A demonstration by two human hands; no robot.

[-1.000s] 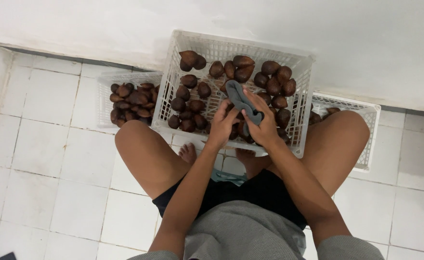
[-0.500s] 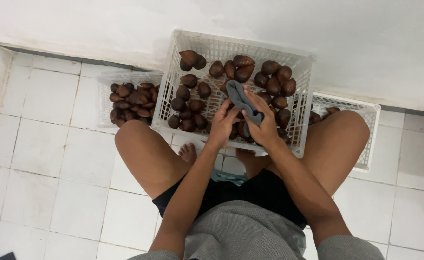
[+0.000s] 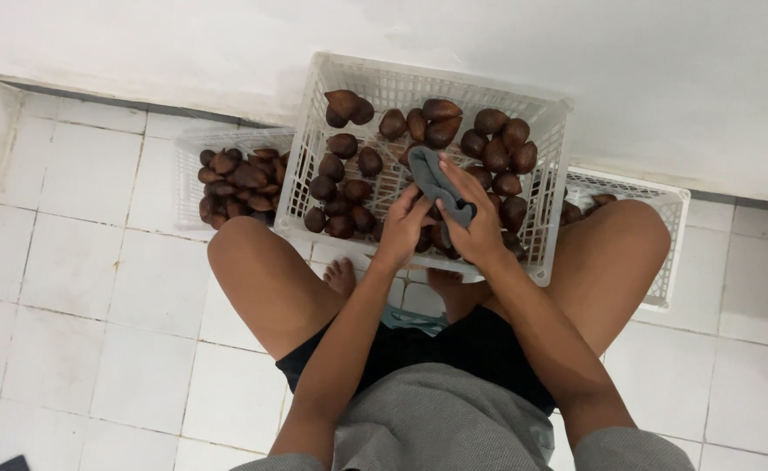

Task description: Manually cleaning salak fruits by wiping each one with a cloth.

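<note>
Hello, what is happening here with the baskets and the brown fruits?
A person sits on a white tiled floor with a white plastic lattice crate between the knees. The right hand holds a grey cloth over a brown scaly fruit, which is mostly hidden, and the left hand grips it from the other side. Many similar brown fruits lie in the crate. Two lower white baskets stand at either side, also with fruits.

The tall white plastic lattice crate (image 3: 314,166) walls in the brown scaly fruits (image 3: 346,174), so entry is from above only. Bare crate floor shows between fruits at the far left. Both bare knees (image 3: 253,262) flank its near side.
</note>
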